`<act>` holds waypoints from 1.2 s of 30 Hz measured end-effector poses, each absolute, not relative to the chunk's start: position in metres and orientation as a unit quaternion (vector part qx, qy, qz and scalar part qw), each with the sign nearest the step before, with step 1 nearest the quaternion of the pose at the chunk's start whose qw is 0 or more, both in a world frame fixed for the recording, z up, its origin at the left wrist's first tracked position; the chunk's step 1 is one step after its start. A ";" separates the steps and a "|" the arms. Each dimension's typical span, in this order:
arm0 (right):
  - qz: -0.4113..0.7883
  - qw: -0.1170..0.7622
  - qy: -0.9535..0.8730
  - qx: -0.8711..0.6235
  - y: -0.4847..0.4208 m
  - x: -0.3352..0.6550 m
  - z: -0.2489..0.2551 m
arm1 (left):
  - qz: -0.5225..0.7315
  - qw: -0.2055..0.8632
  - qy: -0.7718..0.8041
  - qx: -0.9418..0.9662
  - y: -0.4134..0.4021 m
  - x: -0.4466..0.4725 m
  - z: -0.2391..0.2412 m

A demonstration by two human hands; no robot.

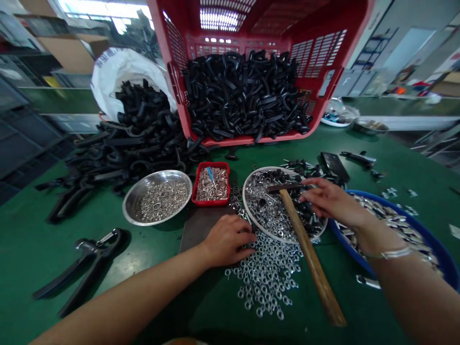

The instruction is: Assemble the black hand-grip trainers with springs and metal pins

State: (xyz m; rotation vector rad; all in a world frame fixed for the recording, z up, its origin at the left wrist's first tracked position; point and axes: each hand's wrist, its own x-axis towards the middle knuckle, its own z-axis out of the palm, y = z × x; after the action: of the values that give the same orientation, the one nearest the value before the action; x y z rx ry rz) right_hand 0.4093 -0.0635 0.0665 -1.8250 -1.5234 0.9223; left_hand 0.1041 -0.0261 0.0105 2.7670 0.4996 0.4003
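My left hand (232, 239) rests by a dark metal plate (199, 224), its fingers loosely bent and apart at the edge of a heap of small metal ring pieces (268, 273). No object shows in it. My right hand (328, 201) hovers over the right side of a round pale tray (247, 211) holding rings and black-headed screws. Its fingers are apart, close to the hammer (309, 254) head's right end; whether they touch it I cannot tell. The hammer lies across the tray, its wooden handle pointing toward me.
Left of the tray stand a red box (199, 200) of pins and a steel bowl (131, 211) of small parts. A black handle assembly (86, 263) lies at left. Behind are a red crate (183, 115) and white sack (104, 91) of black parts; a blue basin (440, 249) sits right.
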 end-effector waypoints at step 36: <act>0.358 0.514 -0.451 -0.635 -0.162 0.230 0.040 | 0.165 0.869 0.342 0.318 -0.073 0.101 0.037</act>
State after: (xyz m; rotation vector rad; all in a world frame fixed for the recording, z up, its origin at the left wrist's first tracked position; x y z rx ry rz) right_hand 0.2301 -0.1623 0.0402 -1.5269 -1.0843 0.8604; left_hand 0.1009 -0.0728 0.0366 0.6651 0.7157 0.3449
